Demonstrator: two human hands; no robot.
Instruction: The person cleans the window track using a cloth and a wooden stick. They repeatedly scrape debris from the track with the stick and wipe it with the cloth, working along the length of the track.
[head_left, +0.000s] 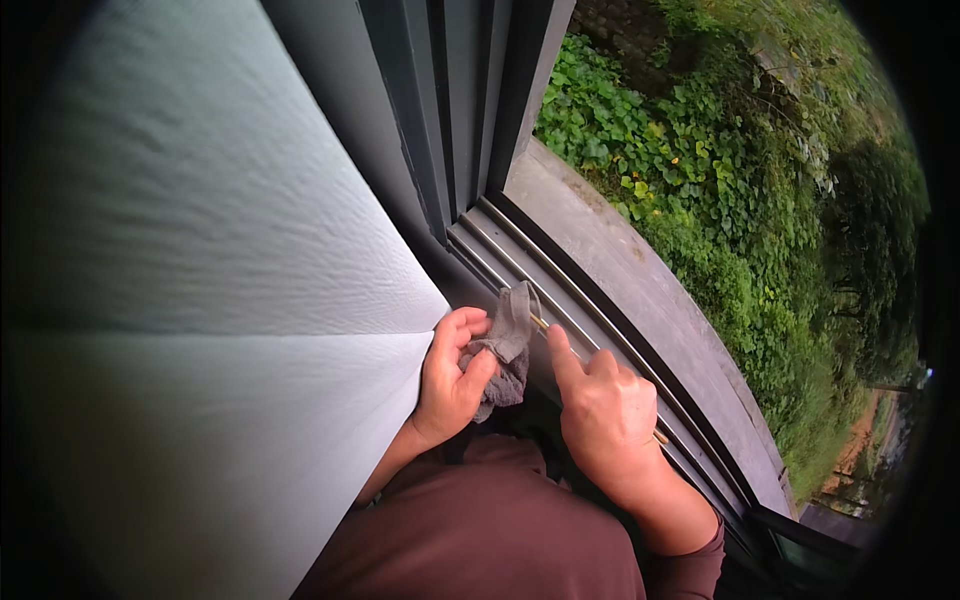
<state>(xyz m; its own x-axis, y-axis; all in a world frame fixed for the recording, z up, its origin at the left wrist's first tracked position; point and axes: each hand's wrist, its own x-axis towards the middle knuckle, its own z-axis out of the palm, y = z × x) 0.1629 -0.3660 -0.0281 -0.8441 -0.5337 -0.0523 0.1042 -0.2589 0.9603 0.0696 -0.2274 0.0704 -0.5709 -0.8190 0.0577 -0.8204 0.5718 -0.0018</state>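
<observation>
My left hand (454, 379) holds a crumpled grey-brown cloth (514, 322) between thumb and fingers, above the inner edge of a dark metal sliding-window track (525, 251). Part of the cloth hangs below my thumb. My right hand (604, 401) is closed around a thin wooden stick (537, 321), its index finger laid along it. The stick's far tip meets the cloth's raised end; its other end shows beyond my wrist. The part of the stick inside my fist is hidden.
A pale, wrinkled sheet-like surface (225, 225) rises close on the left, its edge beside my left hand. The dark window frame (465, 97) stands at the top. Outside the track runs a concrete ledge (622, 255), with green plants (712, 180) beyond it.
</observation>
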